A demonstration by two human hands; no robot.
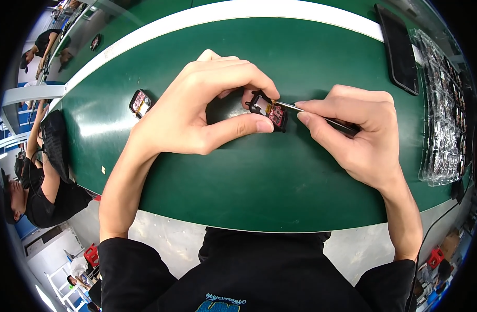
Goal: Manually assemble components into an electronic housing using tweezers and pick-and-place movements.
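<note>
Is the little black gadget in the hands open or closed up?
Open. The small black device shows red and orange inner parts with no cover. The left hand steadies it; the right hand touches tweezers to it.

I note a black case (268, 110) with red and gold inside, a silver tool (321, 117), a green mat (280, 177), white-edged.

My left hand (197, 109) pinches a small black device (268, 110), its red circuit board exposed, between thumb and forefinger on the green mat (280, 182). My right hand (353, 130) grips tweezers (301, 108), tip touching the board. A second device (140, 103) lies well left; clear trays (446, 114) sit far right.
</note>
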